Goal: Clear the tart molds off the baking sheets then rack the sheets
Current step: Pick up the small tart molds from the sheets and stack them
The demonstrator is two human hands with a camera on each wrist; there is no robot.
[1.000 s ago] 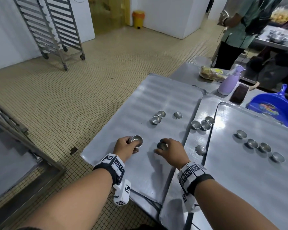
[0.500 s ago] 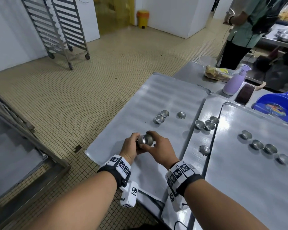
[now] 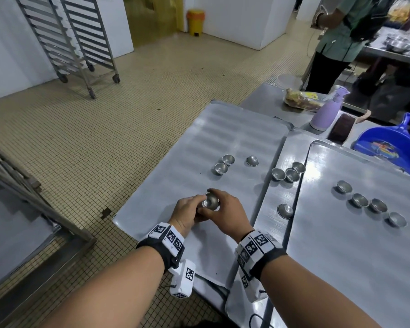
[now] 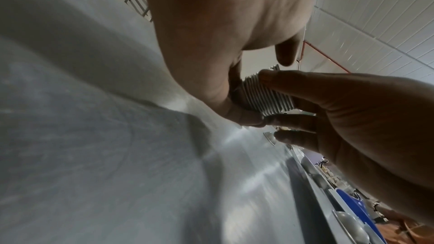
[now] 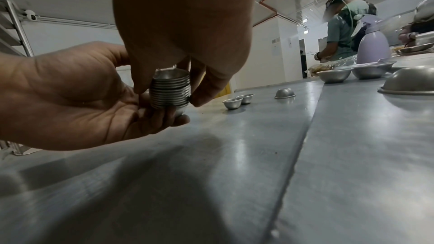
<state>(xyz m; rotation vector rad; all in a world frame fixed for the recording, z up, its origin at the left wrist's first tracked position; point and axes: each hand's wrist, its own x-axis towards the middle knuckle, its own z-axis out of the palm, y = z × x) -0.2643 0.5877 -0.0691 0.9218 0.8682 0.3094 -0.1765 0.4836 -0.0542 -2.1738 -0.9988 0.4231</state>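
A stack of nested metal tart molds [image 3: 210, 201] is gripped by my left hand [image 3: 197, 207] from below. My right hand [image 3: 217, 204] pinches the sides of the stack [image 5: 170, 90] from above. In the left wrist view the ribbed stack [image 4: 265, 96] sits between both hands, just above the left baking sheet [image 3: 223, 129]. Three loose molds [image 3: 227, 159] lie farther back on that sheet, one upside down [image 3: 252, 160]. On the middle sheet [image 3: 282, 152] are a cluster of three molds [image 3: 285, 174] and one overturned mold [image 3: 285, 211]. The right sheet [image 3: 365, 256] carries a row of several molds [image 3: 360, 200].
Two wheeled tray racks [image 3: 66, 39] stand across the tiled floor at the far left, and another rack frame [image 3: 21, 197] is close on my left. A purple spray bottle [image 3: 324, 112], a blue dustpan [image 3: 388, 143] and a food bag [image 3: 301, 100] sit behind the sheets. A person [image 3: 336, 43] stands at the back right.
My right hand lifted a mold off the left sheet and brought it onto the stack in my left hand. Both hands now meet at the stack.
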